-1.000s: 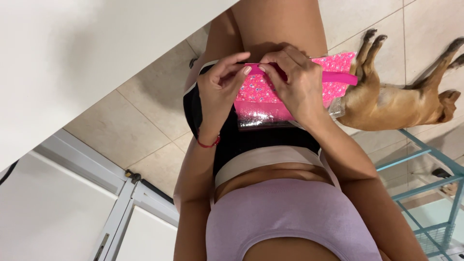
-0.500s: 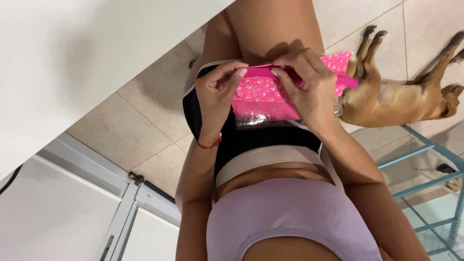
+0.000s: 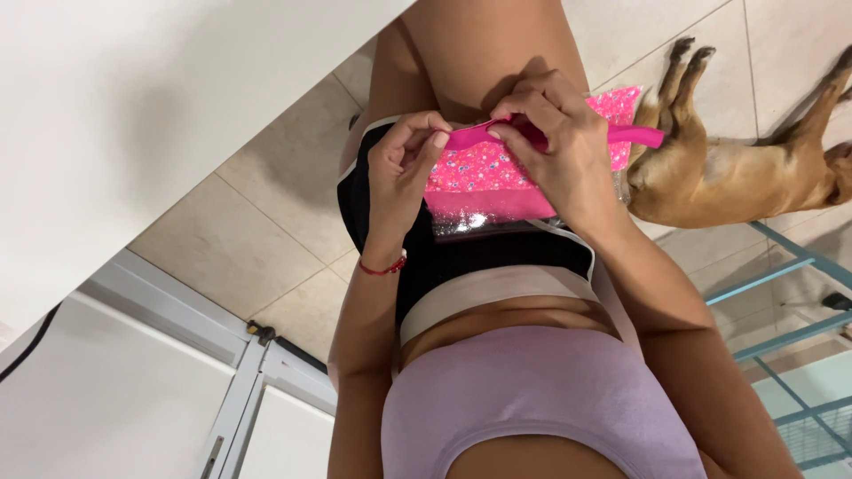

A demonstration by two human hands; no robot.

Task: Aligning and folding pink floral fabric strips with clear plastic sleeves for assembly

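Observation:
A bright pink pouch (image 3: 484,173) with a small printed pattern and a shiny clear lower edge rests on my lap, against black shorts. A plain pink strip (image 3: 641,136) runs along its top and sticks out to the right. My left hand (image 3: 401,168), with a red thread bracelet at the wrist, pinches the strip's left end between thumb and fingertips. My right hand (image 3: 557,146) lies over the pouch's top right part, its fingers closed on the strip. The pouch's right half is mostly hidden under that hand.
A brown dog (image 3: 737,173) lies on the beige tiled floor (image 3: 266,204) just right of my legs, paws toward the pouch. A white surface (image 3: 133,98) fills the upper left. A teal metal frame (image 3: 781,284) stands at the right, white panels (image 3: 115,399) at the lower left.
Both hands have shifted slightly along the pouch's top edge, and the fingers have regripped the pink strip. The dog has not moved.

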